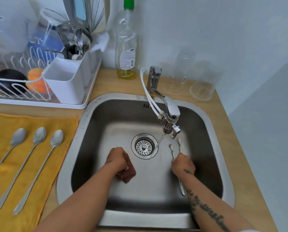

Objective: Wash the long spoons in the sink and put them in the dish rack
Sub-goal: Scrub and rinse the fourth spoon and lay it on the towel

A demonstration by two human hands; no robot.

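Three long metal spoons (pixel 28 163) lie side by side on a yellow towel (pixel 44 173) left of the steel sink (pixel 83 131). Inside the basin, my left hand (pixel 117 160) grips a brown scrubbing sponge (pixel 128 175) near the drain (pixel 144 146). My right hand (pixel 183 165) is closed on long spoons (pixel 172 150) at the basin's right side; two ends stick out above the hand and one handle below it. A thin stream of water runs from the faucet (pixel 171 118) down beside the drain. The white dish rack (pixel 31 91) stands at the back left.
A white cutlery holder (pixel 68 81) full of utensils sits at the rack's right end. A dish soap bottle (pixel 125 47) stands behind the sink. Two clear glasses (pixel 202 82) are upside down at the back right. An orange cup and a dark bowl rest in the rack.
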